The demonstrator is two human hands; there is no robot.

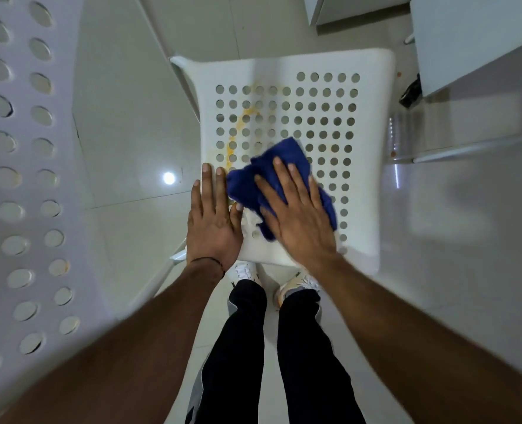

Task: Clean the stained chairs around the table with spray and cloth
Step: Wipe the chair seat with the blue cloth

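Note:
A white perforated chair seat [367, 123] lies below me. A yellow-orange stain [240, 123] curves down its left side. A crumpled blue cloth [284, 154] lies on the near middle of the seat. My right hand [296, 212] presses flat on the cloth with straight, spread fingers. My left hand [212, 215] rests flat on the seat's near left edge, fingers straight, just left of the cloth. No spray bottle is in view.
A second white perforated chair [24, 179] fills the left side, close to my left arm. A white table [474, 41] stands at the upper right with its leg [468, 148] beside the seat. My legs and shoes [299, 286] stand on the tiled floor.

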